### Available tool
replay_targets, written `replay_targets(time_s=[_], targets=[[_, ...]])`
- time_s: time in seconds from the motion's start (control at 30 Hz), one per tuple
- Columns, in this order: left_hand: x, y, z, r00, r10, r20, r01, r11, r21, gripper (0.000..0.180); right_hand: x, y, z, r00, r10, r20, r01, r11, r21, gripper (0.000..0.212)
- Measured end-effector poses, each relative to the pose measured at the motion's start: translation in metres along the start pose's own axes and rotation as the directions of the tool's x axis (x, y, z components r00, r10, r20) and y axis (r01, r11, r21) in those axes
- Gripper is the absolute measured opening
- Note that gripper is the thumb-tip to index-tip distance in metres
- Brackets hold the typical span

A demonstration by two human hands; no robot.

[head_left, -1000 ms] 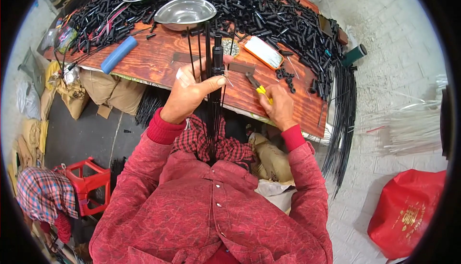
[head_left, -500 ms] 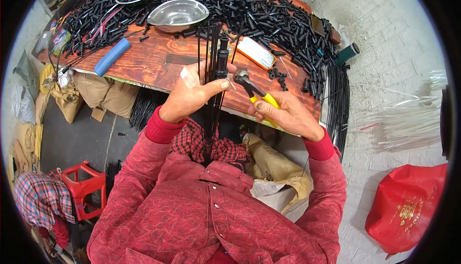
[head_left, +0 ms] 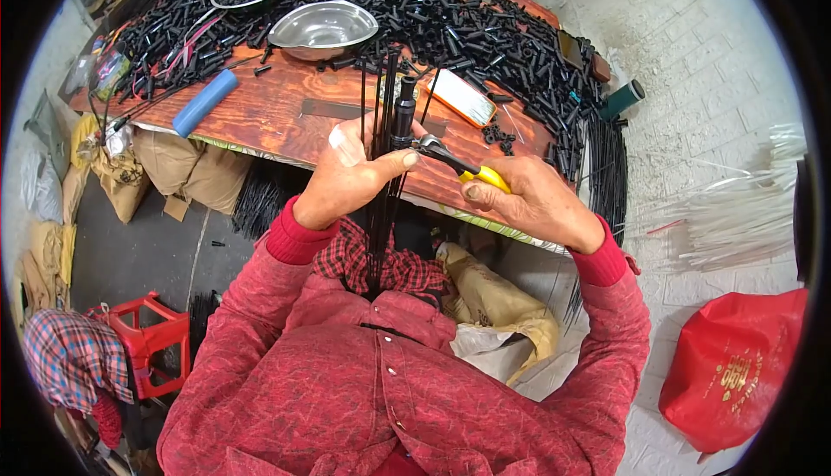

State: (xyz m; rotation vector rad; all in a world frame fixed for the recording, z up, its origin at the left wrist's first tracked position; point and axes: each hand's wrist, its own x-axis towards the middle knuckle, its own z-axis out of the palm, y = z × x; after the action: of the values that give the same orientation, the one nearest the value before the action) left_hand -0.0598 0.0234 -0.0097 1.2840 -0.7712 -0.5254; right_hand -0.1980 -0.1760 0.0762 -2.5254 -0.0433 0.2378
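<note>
Thin black rods (head_left: 378, 216) stand upright in front of me, and my left hand (head_left: 346, 173) is closed around them. A black tubular fitting (head_left: 404, 108) rises among the rods, gripped near its lower end by my left thumb and fingers. A white patch is stuck on the back of that hand. My right hand (head_left: 541, 197) is wrapped round the yellow handles of a pair of pliers (head_left: 450, 160). Their metal jaws meet the right side of the fitting's lower end, close to my left thumb tip. What lies between the jaws is too small to make out.
Black tubular parts (head_left: 493, 35) lie heaped across the back of the wooden table (head_left: 268, 99). On it also rest a metal bowl (head_left: 322, 26), a blue roll (head_left: 205, 102) and an orange-edged phone (head_left: 463, 98). A red stool (head_left: 156, 342) and another person (head_left: 74, 359) are at lower left.
My right hand has turned, its wrist swinging right, and the pliers' jaws have come down against the fitting. The handles look closer together. My left hand has shifted slightly right with the rods.
</note>
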Motion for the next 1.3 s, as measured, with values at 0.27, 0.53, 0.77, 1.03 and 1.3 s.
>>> replay_targets(time_s=[0.27,0.53,0.77,1.03,1.3], targets=[[0.001,0.001,0.001,1.000,0.004,-0.009,-0.004,1.000,0.027,0.023,0.002,0.005,0.005,0.969,-0.185,-0.162,0.116,0.924,-0.363,0.040],[0.005,-0.006,-0.011,0.999,0.016,0.047,-0.016,1.000,0.007,0.025,0.011,0.012,0.004,0.999,0.045,0.013,-0.046,0.989,0.138,0.047],[-0.006,0.008,-0.013,0.980,-0.081,0.181,0.099,0.991,-0.093,0.031,0.011,0.014,-0.010,0.930,0.048,0.365,-0.210,0.883,0.419,0.053],[-0.008,0.010,-0.016,0.976,-0.044,0.211,0.066,0.993,-0.096,0.032,0.007,0.052,0.031,0.667,-0.310,0.677,-0.641,0.224,0.734,0.062],[0.008,-0.002,-0.025,0.999,0.033,0.042,-0.030,0.996,-0.082,0.030,-0.002,0.004,-0.002,0.959,-0.049,-0.278,0.094,0.984,0.151,0.052]])
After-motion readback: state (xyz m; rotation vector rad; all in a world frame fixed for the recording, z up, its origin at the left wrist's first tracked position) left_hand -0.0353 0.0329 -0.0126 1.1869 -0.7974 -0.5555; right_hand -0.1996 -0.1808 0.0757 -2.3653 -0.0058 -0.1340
